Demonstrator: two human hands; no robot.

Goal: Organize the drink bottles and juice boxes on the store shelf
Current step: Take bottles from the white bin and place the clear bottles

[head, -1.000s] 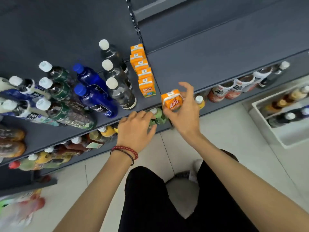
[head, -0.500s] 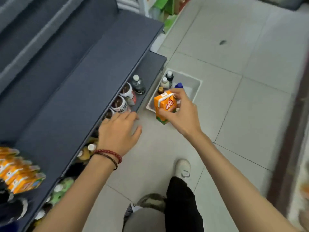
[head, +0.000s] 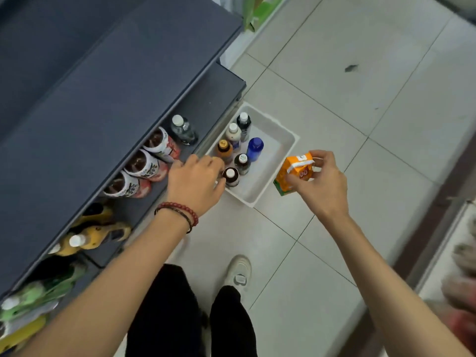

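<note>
My right hand (head: 318, 186) grips an orange juice box (head: 293, 173) above the floor, just right of a white bin (head: 278, 150). The bin stands on the floor and holds several upright bottles, among them a blue one (head: 255, 148) and a dark white-capped one (head: 231, 175). My left hand (head: 194, 182) hovers over the bin's left edge with fingers loosely curled, holding nothing, its fingertips close to the dark bottle. The grey shelf (head: 103, 99) fills the left, with white-and-red bottles (head: 144, 166) lying on its lower level.
Yellow bottles (head: 87, 235) and green ones (head: 38, 292) lie further along the lower shelf at the left. My legs and a white shoe (head: 238, 271) stand on the tiled floor below. A blurred display edge runs down the right side.
My view swung from the shelf front down to the floor bin. My right hand carried the juice box away from the shelf to the right of the bin; my left hand moved over the bin.
</note>
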